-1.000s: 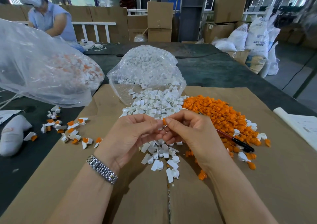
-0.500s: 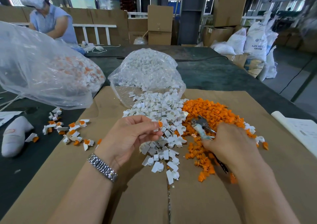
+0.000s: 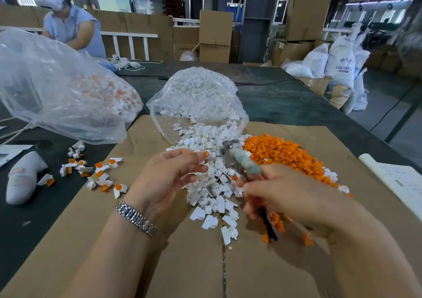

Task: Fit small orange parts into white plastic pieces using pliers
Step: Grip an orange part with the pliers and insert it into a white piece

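My left hand (image 3: 166,179) pinches a white plastic piece with a small orange part (image 3: 205,154) set in its end, held above the heap of white pieces (image 3: 212,183). My right hand (image 3: 290,195) grips pliers (image 3: 242,160) by the handles, and their grey jaws point up-left, a short way right of the orange part and apart from it. A heap of loose orange parts (image 3: 283,153) lies to the right on the cardboard sheet (image 3: 137,240).
A clear bag of white pieces (image 3: 201,96) lies open behind the heap. A larger clear bag (image 3: 57,92) holds assembled pieces at left, with several assembled pieces (image 3: 96,172) scattered below it. Paper (image 3: 402,183) lies at right. Another person (image 3: 68,26) works at the back left.
My right hand left my left hand, took up the pliers from beside the orange heap and brought their jaws up toward the piece in my left hand.
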Motion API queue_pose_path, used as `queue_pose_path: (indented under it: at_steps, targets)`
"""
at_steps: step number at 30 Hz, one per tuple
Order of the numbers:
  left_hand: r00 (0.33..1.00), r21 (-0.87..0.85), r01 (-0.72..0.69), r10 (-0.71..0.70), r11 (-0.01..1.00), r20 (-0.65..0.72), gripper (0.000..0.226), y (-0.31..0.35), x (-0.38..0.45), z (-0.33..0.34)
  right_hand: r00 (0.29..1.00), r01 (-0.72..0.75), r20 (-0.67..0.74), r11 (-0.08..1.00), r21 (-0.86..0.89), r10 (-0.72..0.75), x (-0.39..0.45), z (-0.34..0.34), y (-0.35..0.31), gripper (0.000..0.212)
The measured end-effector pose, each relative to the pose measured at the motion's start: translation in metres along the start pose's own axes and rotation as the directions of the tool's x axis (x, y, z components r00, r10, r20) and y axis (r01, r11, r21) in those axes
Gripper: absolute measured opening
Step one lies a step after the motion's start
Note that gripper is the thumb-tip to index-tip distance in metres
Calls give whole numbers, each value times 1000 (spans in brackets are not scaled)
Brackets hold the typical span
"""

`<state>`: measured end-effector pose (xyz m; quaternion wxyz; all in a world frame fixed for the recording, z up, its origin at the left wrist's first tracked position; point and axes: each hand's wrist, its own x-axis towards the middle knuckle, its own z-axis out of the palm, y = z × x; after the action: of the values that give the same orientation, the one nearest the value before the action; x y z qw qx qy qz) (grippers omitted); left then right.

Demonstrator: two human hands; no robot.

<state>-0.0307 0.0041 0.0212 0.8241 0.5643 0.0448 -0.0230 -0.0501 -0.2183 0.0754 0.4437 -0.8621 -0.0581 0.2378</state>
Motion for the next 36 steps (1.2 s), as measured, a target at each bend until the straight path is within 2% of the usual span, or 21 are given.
queue_pose_path:
  at_steps: [3,8,11,15,17,19,21,27,33,36]
  targets:
    - [1000,7,-7,6,1000,17,29,1,-1,-1,998,0,59,1000,4,0,6,20,-2,18]
    - [1000,65,-16,15,998,10,7,-1,-1,-1,998,37,42,999,-25,-36,6,28,-7,16]
    - [1000,145,-19,21,989,-10,20,-2,0,-2,998,53,33,996,-69,-51,3,32,-6,20]
    - [1000,176,-6,8,984,-11,10,-2,0,-3,997,70,41,994,-82,-67,6,36,-2,24]
    - [1000,186,4,-1,982,-14,12,-4,2,-4,996,77,40,996,-51,-75,7,39,-1,23]
    - [1000,197,13,-9,980,-22,17,-5,3,-5,996,86,16,994,-63,-85,7,43,-2,24]
    - [1000,197,18,-15,980,-19,10,-6,4,-5,995,96,-18,986,-135,-100,7,48,-1,28]
    - [1000,135,25,-25,991,-5,24,-8,7,-6,975,120,-153,958,-261,-163,13,59,1,39]
    - [1000,111,21,-20,994,-10,22,-9,7,-6,953,85,-247,939,-333,-174,19,68,5,40]
    - [999,107,33,-35,994,15,10,-9,6,-5,959,72,-242,951,-301,-150,18,66,5,41]
